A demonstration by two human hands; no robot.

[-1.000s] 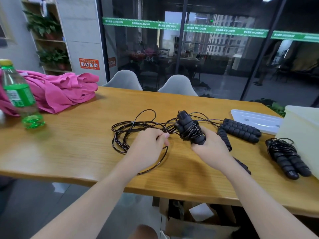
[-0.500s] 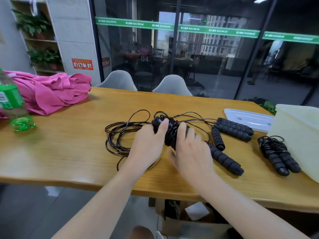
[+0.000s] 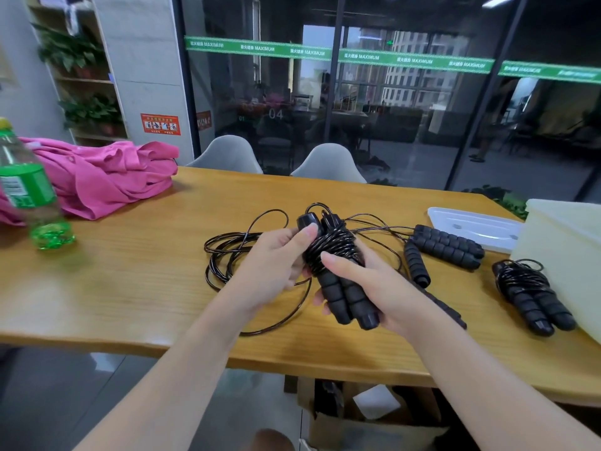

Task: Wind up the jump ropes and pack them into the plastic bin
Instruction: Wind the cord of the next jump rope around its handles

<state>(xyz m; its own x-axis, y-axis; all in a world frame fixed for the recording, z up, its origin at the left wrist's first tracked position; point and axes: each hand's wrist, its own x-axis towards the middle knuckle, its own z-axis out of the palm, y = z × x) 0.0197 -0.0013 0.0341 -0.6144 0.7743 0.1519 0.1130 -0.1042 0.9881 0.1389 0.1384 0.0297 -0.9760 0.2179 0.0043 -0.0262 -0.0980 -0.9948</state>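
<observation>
1. Black foam handles (image 3: 344, 294) stood near upright, held above the desk (image 3: 136, 288), right hand (image 3: 380, 288) curled round them from the right.
2. Left hand (image 3: 276, 258) pinched the wound cord near the top; loose cord (image 3: 234, 255) trailed left.
3. The plastic bin (image 3: 566, 255) sat far right, nearer the right hand, beyond other ropes.

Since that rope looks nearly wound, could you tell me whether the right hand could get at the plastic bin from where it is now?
Probably yes: the plastic bin stands at the table's right edge on the right hand's side. Only the wound jump rope and loose handles lie between, low on the table.
</observation>
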